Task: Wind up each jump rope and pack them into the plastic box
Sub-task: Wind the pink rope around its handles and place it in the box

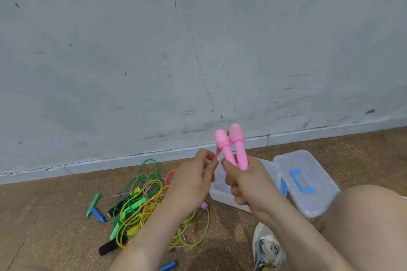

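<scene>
Fig.: pink jump-rope handles point(233, 149), paired & upright, held just above the open plastic box point(220, 196). R hand point(244, 185) has its fingers curled round both shafts; L hand point(191, 180) pinches the pink cord point(217, 154) beside them. I judge this to be the winding step, barely begun. Next move, as I see it: L hand laps the cord round the handles w/ even tension. Tangled rope pile point(141, 202) lies to the left; box lid point(308, 182) to the right.

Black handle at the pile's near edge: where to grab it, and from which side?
Pinch the black handle across its middle, coming down from above. It lies flat on the floor with its left end free; yellow rope loops cross its right end.
</scene>
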The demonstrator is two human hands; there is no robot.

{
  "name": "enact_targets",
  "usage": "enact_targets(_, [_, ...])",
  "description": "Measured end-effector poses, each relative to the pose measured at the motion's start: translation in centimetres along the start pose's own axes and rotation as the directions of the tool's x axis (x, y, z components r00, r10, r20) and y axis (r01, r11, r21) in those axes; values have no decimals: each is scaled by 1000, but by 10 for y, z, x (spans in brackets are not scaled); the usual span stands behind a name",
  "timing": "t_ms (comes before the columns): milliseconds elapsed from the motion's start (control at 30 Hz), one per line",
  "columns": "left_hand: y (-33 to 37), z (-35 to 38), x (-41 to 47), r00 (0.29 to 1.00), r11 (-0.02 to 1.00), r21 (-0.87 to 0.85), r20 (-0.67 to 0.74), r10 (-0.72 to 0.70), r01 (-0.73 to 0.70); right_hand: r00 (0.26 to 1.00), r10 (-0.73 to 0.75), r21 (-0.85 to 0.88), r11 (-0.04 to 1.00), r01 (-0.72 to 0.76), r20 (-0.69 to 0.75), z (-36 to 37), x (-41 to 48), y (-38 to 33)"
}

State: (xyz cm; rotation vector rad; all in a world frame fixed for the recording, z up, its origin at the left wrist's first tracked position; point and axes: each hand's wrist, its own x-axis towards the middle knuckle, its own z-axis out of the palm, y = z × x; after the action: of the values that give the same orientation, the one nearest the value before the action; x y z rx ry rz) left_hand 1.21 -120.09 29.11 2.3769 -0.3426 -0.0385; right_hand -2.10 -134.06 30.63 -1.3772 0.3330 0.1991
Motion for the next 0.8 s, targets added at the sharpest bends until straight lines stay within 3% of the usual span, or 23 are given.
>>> enact_targets(67, [9,-11,-3,995,913,398,6,99,-93,986,-149,-327,938,118,-71,2,6,2])
enact_targets(133, [18,-19,-6,989,732,666,80,122,-144,965,-260,-579,794,187,-45,4,9,2])
enact_targets(200, [20,-26,-8,978,546,811,168,127,-210,948,-318,-754,624,206,-5,5,9,-1])
enact_targets(233, [22,-31,-10,973,500,835,188,131,-229,934,-356,-821,524,226,29,5,8,-3])
enact_targets(267, [24,-35,-10,977,574,791,154,149,-213,916,-396,-875,416,248,71,7,7,-7])
enact_targets(300, [25,-39,-10,988,758,634,80,130,-151,898,-425,-914,310,263,115,9,5,-11])
enact_targets(333, [25,-38,-11,999,946,323,7,33,-34,885,-440,-940,212,266,152,13,4,-15])
enact_targets(367, [28,-39,-12,990,983,-116,9,-141,141,876,-445,-956,125,265,184,17,3,-18])
enact_targets(400, [31,-40,-13,957,839,-464,89,-276,285,871,-440,-964,40,262,218,20,2,-22])
enact_targets(433, [34,-41,-15,932,702,-619,161,-325,352,868,-426,-964,-37,264,254,23,1,-25])
enact_targets(467, [33,-41,-17,923,680,-628,190,-336,377,869,-402,-957,-100,272,289,25,0,-28])
enact_targets(500, [32,-40,-20,930,776,-513,167,-328,366,871,-374,-948,-143,284,318,25,-1,-30])
enact_targets(533, [32,-42,-23,958,929,-236,102,-269,286,875,-341,-938,-174,299,343,25,-2,-31])
enact_targets(567, [30,-45,-28,984,972,176,49,-170,159,881,-304,-929,-195,315,363,25,-2,-32])
enact_targets(600, [27,-46,-33,999,853,522,19,-40,24,887,-261,-920,-207,333,380,25,-3,-34])
enact_targets(633, [23,-50,-37,993,715,691,42,109,-107,895,-212,-912,-215,350,393,26,-4,-35])
enact_targets(700, [15,-59,-44,907,517,760,231,351,-393,903,-92,-888,-247,388,420,28,-6,-37])
enact_targets(800, [-6,-70,-50,756,371,711,344,557,-597,884,171,-810,-355,467,434,34,-9,-49])
